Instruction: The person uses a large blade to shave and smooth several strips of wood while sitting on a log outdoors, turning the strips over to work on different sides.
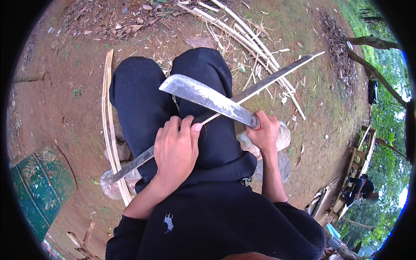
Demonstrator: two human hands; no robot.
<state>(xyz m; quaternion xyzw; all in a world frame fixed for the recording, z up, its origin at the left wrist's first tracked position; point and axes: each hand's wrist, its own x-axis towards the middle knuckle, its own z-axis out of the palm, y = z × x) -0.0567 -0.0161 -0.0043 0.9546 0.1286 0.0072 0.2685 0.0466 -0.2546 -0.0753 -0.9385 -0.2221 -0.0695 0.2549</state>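
Observation:
My right hand is closed round the handle of a machete. Its broad, worn blade points up and left over my lap. Beneath the blade, a long dark strip of wood or bamboo with a pale cut edge slants across my thighs, from lower left to upper right. My left hand grips this strip close to the blade, its thumb along the top. The blade crosses the strip just right of that thumb; whether its edge touches or cuts in, I cannot tell.
Pale split strips and shavings lie on the dirt ahead. More pale strips stand beside my left leg, near stones. A green metal drum is at lower left. Far right, a person is by a wooden structure.

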